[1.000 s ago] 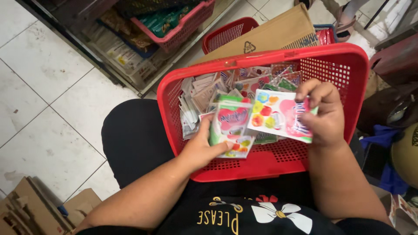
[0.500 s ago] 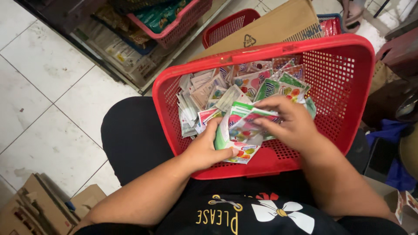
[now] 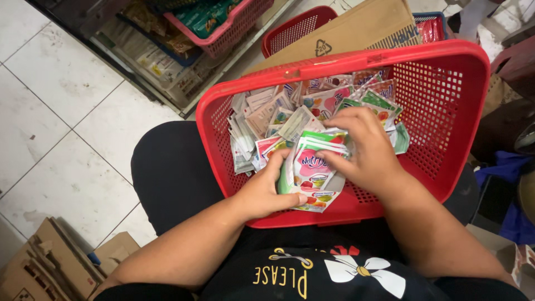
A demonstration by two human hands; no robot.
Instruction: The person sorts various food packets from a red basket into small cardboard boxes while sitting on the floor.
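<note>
White floor tiles (image 3: pixel 67 106) with dark grout lines fill the left side, and flattened brown cardboard boxes (image 3: pixel 39 267) lie at the lower left corner. On the person's lap, over black trousers (image 3: pixel 173 173), rests a red perforated plastic basket (image 3: pixel 446 106), its bottom covered with a loose heap of small colourful foil sachets (image 3: pixel 290 106). The left hand (image 3: pixel 267 187) sits at the basket's near rim, its fingers curled around a small upright stack of pink, green and white sachets (image 3: pixel 312 167), thumb pressed along the lower packet. The right hand (image 3: pixel 365 147) lies over the same stack from the right, fingers bent and narrow, pinching the top edges of the packets. The stack stands at the near side of the basket, touching both hands, just beside the loose heap. Beyond the basket, a sheet of brown corrugated cardboard (image 3: pixel 356 33) leans over a 2nd red basket (image 3: pixel 295 28). At the upper left, a pink plastic crate (image 3: pixel 234 28) holding green packets sits on a low shelf.
</note>
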